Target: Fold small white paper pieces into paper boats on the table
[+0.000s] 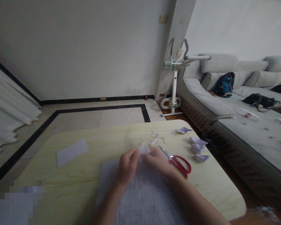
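My left hand (pixel 127 165) and my right hand (pixel 158 159) meet over a sheet of lined paper (pixel 142 193) on a pale wooden table (pixel 84 175). Both hands pinch a small piece of folded white paper (pixel 144 148) between their fingertips, held just above the sheet. Red-handled scissors (pixel 179 162) lie right beside my right hand, blades pointing away from me.
A blank paper slip (pixel 71 152) lies at the table's left. Several folded paper shapes (pixel 198 145) and small paper scraps (pixel 154 137) sit at the far right. A grey sofa (pixel 236 106) with bags stands on the right, an exercise bike (pixel 175 81) behind the table.
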The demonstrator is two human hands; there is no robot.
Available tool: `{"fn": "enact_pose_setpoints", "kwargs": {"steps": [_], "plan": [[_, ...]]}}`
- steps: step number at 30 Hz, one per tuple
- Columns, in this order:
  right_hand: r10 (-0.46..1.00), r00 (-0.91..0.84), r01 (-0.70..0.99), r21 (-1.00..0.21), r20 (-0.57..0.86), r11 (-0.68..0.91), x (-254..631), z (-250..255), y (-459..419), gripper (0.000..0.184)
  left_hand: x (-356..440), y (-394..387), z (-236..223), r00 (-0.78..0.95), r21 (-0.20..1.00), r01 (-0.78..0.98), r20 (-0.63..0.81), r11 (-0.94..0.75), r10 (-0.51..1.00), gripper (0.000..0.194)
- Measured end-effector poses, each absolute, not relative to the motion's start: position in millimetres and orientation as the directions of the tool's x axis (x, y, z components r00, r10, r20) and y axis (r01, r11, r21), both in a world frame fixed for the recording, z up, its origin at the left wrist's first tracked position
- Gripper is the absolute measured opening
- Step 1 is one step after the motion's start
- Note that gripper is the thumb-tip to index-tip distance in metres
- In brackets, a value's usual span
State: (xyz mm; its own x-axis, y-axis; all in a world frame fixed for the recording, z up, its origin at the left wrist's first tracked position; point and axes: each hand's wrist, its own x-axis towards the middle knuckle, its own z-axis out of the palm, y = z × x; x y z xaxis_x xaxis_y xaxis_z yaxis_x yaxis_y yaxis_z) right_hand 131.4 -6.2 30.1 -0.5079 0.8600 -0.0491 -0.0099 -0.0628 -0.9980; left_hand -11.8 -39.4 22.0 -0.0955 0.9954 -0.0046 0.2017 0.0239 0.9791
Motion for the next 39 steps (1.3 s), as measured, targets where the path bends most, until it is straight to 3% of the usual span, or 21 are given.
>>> {"fn": "enact_pose_setpoints", "kwargs": {"steps": [6,13,17,21,28,39], "plan": [[0.870,-0.490,0.012,-0.998,-0.058,-0.060,131,31,-7,0.023,-12,-38,20,-0.126,0.987,0.162,0.015,0.006,0.992,0.033],[0.901,-0.432,-0.039,-0.997,-0.043,-0.066,133,23,-4,0.016,-17,-29,16,-0.349,0.993,0.043,0.117,-0.109,0.930,0.025],[0.907,-0.418,-0.063,-0.994,-0.058,-0.093,133,20,-3,0.018,-15,-28,12,-0.298,0.979,0.060,0.204,-0.195,0.933,0.028],[0.900,-0.432,-0.042,-0.996,-0.051,-0.077,133,25,-4,0.019,-13,-32,15,-0.192,0.996,-0.002,0.088,-0.091,0.977,0.025],[0.873,-0.488,-0.032,-0.999,0.012,-0.004,133,30,-7,0.024,-15,-35,22,-0.071,0.984,0.161,0.094,-0.082,0.993,0.024],[0.886,-0.462,0.030,-0.998,0.035,0.055,129,32,-10,0.033,-16,-34,28,-0.175,0.985,0.107,0.152,-0.135,0.973,0.019]]}}
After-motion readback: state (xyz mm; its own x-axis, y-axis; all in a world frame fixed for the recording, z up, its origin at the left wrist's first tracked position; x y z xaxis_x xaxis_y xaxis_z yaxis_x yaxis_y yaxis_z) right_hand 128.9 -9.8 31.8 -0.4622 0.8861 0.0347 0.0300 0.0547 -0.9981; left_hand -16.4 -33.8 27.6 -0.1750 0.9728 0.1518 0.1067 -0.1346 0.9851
